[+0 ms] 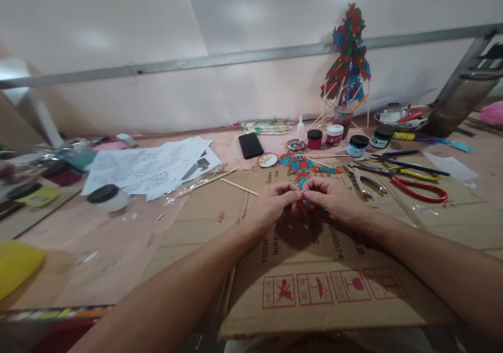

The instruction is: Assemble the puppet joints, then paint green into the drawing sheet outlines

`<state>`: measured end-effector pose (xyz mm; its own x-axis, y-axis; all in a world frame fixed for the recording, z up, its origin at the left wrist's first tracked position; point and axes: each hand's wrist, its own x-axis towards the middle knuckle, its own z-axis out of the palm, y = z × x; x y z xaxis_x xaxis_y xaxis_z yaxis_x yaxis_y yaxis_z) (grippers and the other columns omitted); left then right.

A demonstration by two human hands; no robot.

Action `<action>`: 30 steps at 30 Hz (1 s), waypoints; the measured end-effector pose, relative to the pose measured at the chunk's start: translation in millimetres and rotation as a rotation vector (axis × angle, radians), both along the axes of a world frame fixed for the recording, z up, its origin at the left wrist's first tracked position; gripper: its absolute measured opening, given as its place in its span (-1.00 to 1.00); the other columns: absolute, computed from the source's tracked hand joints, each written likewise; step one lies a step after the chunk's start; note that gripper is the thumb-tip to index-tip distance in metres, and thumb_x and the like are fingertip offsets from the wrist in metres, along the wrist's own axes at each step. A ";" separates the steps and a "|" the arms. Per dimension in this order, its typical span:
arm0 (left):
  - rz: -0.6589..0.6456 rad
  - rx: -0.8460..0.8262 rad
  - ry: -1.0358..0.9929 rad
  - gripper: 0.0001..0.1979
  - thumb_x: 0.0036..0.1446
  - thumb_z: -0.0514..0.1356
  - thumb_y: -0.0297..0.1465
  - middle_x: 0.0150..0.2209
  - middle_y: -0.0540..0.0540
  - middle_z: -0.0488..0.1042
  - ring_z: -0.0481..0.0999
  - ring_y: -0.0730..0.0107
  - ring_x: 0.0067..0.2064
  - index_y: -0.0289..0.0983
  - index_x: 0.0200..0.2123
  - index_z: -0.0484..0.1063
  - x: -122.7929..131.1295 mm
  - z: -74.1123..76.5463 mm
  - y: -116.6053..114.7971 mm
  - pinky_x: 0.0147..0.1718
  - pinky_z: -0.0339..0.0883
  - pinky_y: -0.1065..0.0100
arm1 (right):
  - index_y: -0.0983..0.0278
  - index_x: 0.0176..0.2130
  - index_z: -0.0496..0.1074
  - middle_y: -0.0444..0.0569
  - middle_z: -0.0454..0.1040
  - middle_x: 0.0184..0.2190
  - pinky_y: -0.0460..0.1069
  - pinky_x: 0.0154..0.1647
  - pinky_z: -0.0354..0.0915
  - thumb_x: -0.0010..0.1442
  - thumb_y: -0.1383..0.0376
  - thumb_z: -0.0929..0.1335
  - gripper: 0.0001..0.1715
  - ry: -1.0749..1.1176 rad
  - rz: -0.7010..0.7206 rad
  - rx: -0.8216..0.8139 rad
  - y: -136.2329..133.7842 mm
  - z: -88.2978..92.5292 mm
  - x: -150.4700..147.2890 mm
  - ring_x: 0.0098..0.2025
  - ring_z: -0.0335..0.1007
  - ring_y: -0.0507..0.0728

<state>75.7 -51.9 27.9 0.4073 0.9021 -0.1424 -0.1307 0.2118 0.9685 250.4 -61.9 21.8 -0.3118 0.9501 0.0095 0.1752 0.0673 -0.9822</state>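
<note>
My left hand (280, 196) and my right hand (329, 197) meet over the cardboard sheet (302, 316), fingertips pinched closely together. Between them is the lower end of a red and blue painted cut-out figure (302, 177) with jointed-looking parts. The rest of the figure lies flat just beyond my fingers, one limb stretching right. Whatever small detail sits between the fingertips is hidden. Close behind the figure are a thin wooden stick (326, 156), a white dish of small gold-coloured pieces (268, 160) and a round tin of shiny bits (295, 144).
Several pliers (365, 180) and red-handled cutters (420, 189) lie right. Paint jars (357, 146), a glue bottle (301, 128) and a phone (250, 145) stand or lie behind. Painted cut-outs on sticks (349, 54) rise from a cup. Drawings (133, 167) and a white jar (110, 198) are left.
</note>
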 end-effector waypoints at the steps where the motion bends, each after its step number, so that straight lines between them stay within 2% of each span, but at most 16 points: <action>1: -0.004 -0.016 -0.007 -0.77 -0.18 0.38 -0.28 -0.62 0.04 0.39 0.30 0.54 -0.57 -0.30 -0.55 0.44 0.1 1.2 -0.8 -0.55 0.10 0.48 | 0.26 -0.44 0.36 -0.17 0.34 -0.52 -0.05 -0.40 0.16 0.13 0.13 0.37 -0.74 -0.009 0.004 0.008 0.0 0.8 -0.1 -0.47 0.22 0.01; 8: -0.023 -0.084 -0.049 -0.76 -0.26 0.41 -0.32 -0.61 0.01 0.44 0.32 0.55 -0.57 -0.31 -0.58 0.44 1.1 9.4 -4.1 -0.54 0.13 0.48 | 0.25 -0.46 0.34 -0.16 0.32 -0.53 -0.04 -0.41 0.15 0.11 0.14 0.35 -0.75 -0.025 0.039 -0.021 -1.1 7.3 -0.7 -0.48 0.21 0.02; 15: -0.049 -0.095 -0.097 -0.85 -0.23 0.35 -0.40 -0.62 0.01 0.43 0.32 0.56 -0.59 -0.32 -0.60 0.44 1.1 5.7 -2.9 -0.58 0.14 0.49 | 0.26 -0.47 0.34 -0.16 0.32 -0.52 -0.04 -0.39 0.16 0.10 0.13 0.37 -0.73 -0.041 0.066 0.007 -0.2 7.3 0.2 -0.47 0.21 0.01; 21: -0.063 -0.177 -0.152 -0.90 -0.20 0.28 -0.44 -0.60 -0.01 0.41 0.32 0.54 -0.58 -0.32 -0.57 0.41 0.9 2.7 -0.6 -0.57 0.19 0.49 | 0.21 -0.28 0.33 -0.20 0.36 -0.48 -0.06 -0.45 0.18 0.20 0.16 0.35 -0.83 0.068 0.005 -0.001 -6.4 2.5 -3.7 -0.48 0.24 0.00; 24: -0.082 -0.213 -0.173 -0.92 -0.20 0.25 -0.44 -0.61 -0.01 0.38 0.29 0.55 -0.59 -0.32 -0.58 0.38 1.4 1.5 -1.2 -0.59 0.18 0.49 | 0.21 -0.25 0.34 -0.18 0.39 -0.43 -0.06 -0.41 0.20 0.21 0.21 0.35 -0.86 0.065 0.038 0.053 -6.4 2.8 -3.0 -0.43 0.28 0.01; 30: -0.138 -0.267 -0.193 -0.88 -0.15 0.25 -0.40 -0.63 0.02 0.32 0.24 0.55 -0.60 -0.31 -0.54 0.36 2.7 0.2 -4.5 -0.60 0.12 0.48 | 0.24 -0.32 0.37 -0.13 0.40 -0.39 -0.03 -0.29 0.22 0.22 0.24 0.34 -0.88 -0.107 0.041 0.275 -3.4 4.5 1.1 -0.32 0.29 0.05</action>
<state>78.4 -56.3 28.2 0.5651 0.7782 -0.2740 -0.2584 0.4823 0.8370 251.5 -65.3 26.3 -0.3625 0.9032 0.2299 0.2683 0.3373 -0.9024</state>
